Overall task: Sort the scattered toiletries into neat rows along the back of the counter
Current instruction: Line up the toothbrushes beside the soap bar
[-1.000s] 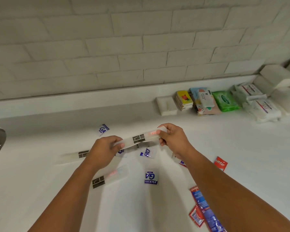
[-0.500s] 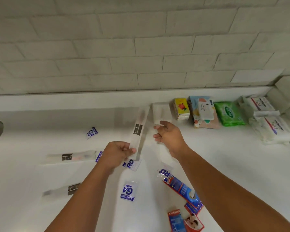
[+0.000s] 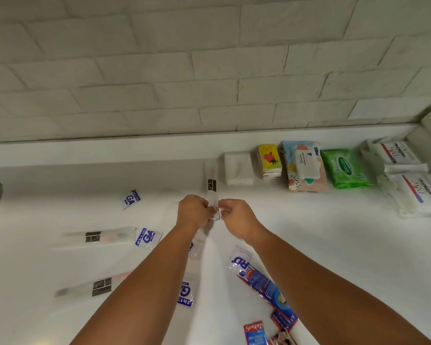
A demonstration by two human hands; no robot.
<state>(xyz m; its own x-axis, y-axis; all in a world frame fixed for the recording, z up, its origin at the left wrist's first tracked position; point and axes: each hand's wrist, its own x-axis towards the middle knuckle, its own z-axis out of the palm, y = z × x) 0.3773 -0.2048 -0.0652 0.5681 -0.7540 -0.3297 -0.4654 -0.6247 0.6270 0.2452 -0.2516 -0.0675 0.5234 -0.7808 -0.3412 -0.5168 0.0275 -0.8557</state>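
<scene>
Fingers: thumb and fingertips (image 3: 205, 206) of the left hand (image 3: 193, 212), and those of the right hand (image 3: 237, 216), are curled in. Both pinch the crumpled near end of one wrapped toothbrush (image 3: 211, 185); neither hand is spread.
Held thing: a clear sleeve with a dark label, apparently lying flat on the counter (image 3: 334, 245), its far tip close to the back ledge.
Key relation: from the fingers the sleeve runs straight out to 12 o'clock, long axis square to the tiled wall (image 3: 209, 83). Both hands sit at its near end, the left on the 9 o'clock side and the right on the 3 o'clock side, about equally near.
Neighbour: a white tissue pack (image 3: 238, 168) sits just beside the sleeve at 1 o'clock, with a thin gap between them.
Back row: a yellow pack (image 3: 269, 161), pastel wipes pack (image 3: 305, 168), green wipes pack (image 3: 345, 169) and white packs (image 3: 408, 190) run on from 1 toward 3 o'clock.
Unsorted: two spare toothbrush sleeves (image 3: 97, 237) lie at 8 and 9 o'clock with their long axes crosswise. Blue-print sachets (image 3: 131, 199) lie at 10, 9 and 6 o'clock, and a toothpaste tube (image 3: 264, 282) and red sachet (image 3: 254, 332) at 5 o'clock.
Step, judged: lining this sleeve up as the row's left end; letting go looks close.
Next, judged: the spare sleeves lie nearer the left hand and would each need a quarter turn to match.
</scene>
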